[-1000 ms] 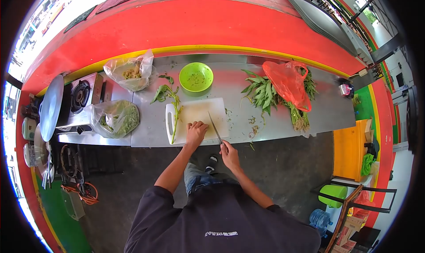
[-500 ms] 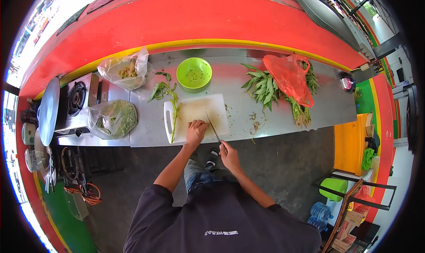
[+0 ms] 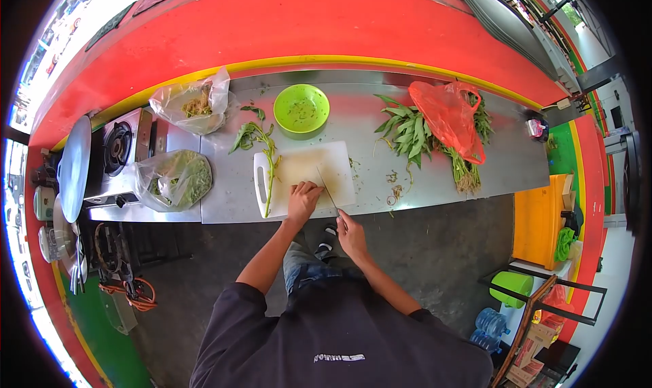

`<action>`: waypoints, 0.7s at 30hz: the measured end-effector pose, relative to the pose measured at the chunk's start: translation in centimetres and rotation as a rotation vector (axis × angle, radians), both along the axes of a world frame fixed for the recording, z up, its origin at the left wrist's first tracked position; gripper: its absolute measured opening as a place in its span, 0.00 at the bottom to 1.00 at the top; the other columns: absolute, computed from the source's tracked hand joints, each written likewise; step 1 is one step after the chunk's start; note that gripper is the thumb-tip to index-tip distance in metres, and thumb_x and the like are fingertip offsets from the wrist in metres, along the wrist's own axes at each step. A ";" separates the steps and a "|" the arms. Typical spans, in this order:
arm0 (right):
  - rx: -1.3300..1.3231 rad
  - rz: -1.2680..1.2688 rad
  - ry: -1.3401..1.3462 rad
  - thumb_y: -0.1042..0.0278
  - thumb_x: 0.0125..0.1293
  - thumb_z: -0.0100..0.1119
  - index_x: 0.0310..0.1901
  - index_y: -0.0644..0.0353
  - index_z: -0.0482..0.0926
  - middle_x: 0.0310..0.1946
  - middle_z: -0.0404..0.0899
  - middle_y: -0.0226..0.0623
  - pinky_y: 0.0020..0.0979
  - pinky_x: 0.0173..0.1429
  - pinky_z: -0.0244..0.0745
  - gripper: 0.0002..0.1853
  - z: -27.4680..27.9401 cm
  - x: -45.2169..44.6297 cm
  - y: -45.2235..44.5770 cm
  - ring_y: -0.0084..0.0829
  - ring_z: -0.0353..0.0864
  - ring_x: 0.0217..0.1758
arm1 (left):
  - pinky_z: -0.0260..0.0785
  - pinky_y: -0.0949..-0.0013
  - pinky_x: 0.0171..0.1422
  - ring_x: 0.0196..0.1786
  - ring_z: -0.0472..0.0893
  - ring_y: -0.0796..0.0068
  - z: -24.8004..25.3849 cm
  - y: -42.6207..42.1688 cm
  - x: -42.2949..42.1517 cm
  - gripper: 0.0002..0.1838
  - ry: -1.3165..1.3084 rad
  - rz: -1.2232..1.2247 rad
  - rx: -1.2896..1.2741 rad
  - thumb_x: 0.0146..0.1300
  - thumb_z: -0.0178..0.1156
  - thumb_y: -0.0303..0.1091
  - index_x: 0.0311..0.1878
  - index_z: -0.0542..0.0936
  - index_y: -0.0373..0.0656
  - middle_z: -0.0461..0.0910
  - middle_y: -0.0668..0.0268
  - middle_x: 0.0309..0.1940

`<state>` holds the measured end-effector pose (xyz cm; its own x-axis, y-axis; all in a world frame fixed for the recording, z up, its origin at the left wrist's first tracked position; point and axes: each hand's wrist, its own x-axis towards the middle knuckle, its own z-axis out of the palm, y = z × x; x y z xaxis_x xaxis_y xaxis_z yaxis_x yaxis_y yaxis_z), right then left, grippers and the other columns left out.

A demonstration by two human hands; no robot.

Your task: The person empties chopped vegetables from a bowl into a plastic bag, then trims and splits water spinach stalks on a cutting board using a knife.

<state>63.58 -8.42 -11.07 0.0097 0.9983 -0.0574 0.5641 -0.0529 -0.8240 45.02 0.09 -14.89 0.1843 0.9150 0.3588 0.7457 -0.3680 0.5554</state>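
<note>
My left hand [image 3: 303, 200] rests on the lower middle of the white cutting board [image 3: 297, 158], fingers closed; whatever they pinch is too small to make out. In my right hand [image 3: 349, 230], at the board's front edge, is the handle of a knife [image 3: 327, 188]. Its blade slants up and left over the board, close beside my left fingertips. A leafy green stalk [image 3: 270, 174] lies along the board's left side, its leaves on the metal counter. Behind the board stands a green bowl [image 3: 301, 109] with small green bits inside.
Leafy bunches [image 3: 408, 133] lie to the right, partly under a red plastic bag [image 3: 448, 120]. On the left are two clear bags, one with greens [image 3: 180, 181] and one with brownish scraps [image 3: 197, 106], beside a gas stove [image 3: 119, 147]. Trimmings [image 3: 393, 186] lie on the metal counter [image 3: 502, 157].
The view has shifted slightly, so the counter sits a little higher in it. Both hands stay at the board, the knife still in my right hand, with little visible movement.
</note>
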 end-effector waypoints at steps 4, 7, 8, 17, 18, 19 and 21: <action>-0.044 0.030 -0.060 0.62 0.77 0.54 0.63 0.63 0.78 0.32 0.85 0.52 0.38 0.41 0.81 0.19 -0.1 -0.7 2.0 0.44 0.88 0.32 | 0.65 0.61 0.52 0.45 0.80 0.70 0.0 -0.2 0.1 0.11 0.014 0.007 -0.044 0.61 0.66 0.31 0.46 0.87 0.53 0.81 0.75 0.39; -0.076 0.028 -0.015 0.62 0.77 0.53 0.65 0.62 0.76 0.28 0.83 0.50 0.39 0.38 0.79 0.20 -1.2 -1.1 3.2 0.41 0.87 0.28 | 0.65 0.61 0.52 0.45 0.80 0.70 0.1 -0.1 0.1 0.10 0.009 0.007 -0.026 0.61 0.67 0.32 0.45 0.88 0.53 0.82 0.75 0.38; -0.078 0.023 -0.012 0.62 0.77 0.53 0.65 0.62 0.76 0.28 0.83 0.50 0.39 0.38 0.79 0.20 -1.5 -0.8 3.1 0.41 0.87 0.28 | 0.65 0.61 0.52 0.45 0.80 0.70 0.1 -0.1 0.0 0.10 0.012 0.001 -0.027 0.61 0.67 0.32 0.45 0.88 0.53 0.82 0.75 0.38; -0.198 -0.038 0.056 0.61 0.76 0.53 0.60 0.59 0.80 0.40 0.84 0.59 0.50 0.47 0.80 0.18 1.9 -0.9 1.2 0.60 0.83 0.45 | 0.65 0.61 0.52 0.44 0.80 0.70 0.4 0.3 -0.3 0.07 -0.019 -0.029 -0.004 0.62 0.67 0.33 0.43 0.88 0.52 0.83 0.74 0.37; -0.144 -0.017 0.009 0.61 0.76 0.53 0.61 0.59 0.79 0.39 0.84 0.59 0.51 0.46 0.79 0.18 1.5 -1.1 1.3 0.60 0.83 0.44 | 0.65 0.61 0.52 0.44 0.80 0.69 0.6 0.3 -0.2 0.08 -0.014 -0.030 -0.020 0.62 0.67 0.33 0.44 0.88 0.51 0.83 0.73 0.37; -0.091 0.002 -0.039 0.62 0.76 0.53 0.61 0.58 0.79 0.38 0.84 0.59 0.52 0.45 0.79 0.18 1.1 -1.1 1.3 0.60 0.83 0.43 | 0.66 0.61 0.52 0.44 0.80 0.69 0.8 0.2 -0.1 0.08 -0.010 -0.033 -0.036 0.62 0.67 0.33 0.44 0.88 0.51 0.83 0.73 0.37; -0.049 0.002 -0.045 0.63 0.76 0.53 0.62 0.59 0.79 0.37 0.84 0.59 0.51 0.44 0.79 0.18 0.7 -1.5 2.0 0.60 0.83 0.42 | 0.66 0.61 0.51 0.44 0.80 0.69 1.0 0.0 0.0 0.08 0.013 -0.039 -0.042 0.62 0.67 0.32 0.44 0.88 0.51 0.82 0.73 0.37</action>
